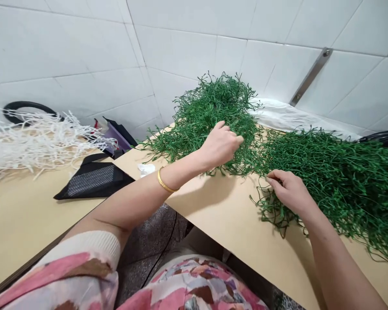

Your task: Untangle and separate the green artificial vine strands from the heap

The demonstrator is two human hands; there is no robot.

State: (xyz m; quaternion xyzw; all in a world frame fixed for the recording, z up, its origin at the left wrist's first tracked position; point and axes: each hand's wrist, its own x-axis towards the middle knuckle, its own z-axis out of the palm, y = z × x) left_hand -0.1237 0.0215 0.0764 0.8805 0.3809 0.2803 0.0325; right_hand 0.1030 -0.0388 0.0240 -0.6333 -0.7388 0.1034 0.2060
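A bushy bunch of green artificial foliage with thin, branching plastic stems lies on a pale wooden tabletop. My left hand is curled into its lower part and grips some stems. A gold bangle circles that wrist. To the right spreads a larger mass of the same green stems. My right hand pinches strands at its near edge, with its fingertips partly hidden among them.
Tangled white artificial branches lie on a second tabletop at the left, beside a black mesh piece. White sheeting lies along the white tiled wall. A small white scrap sits on the near table.
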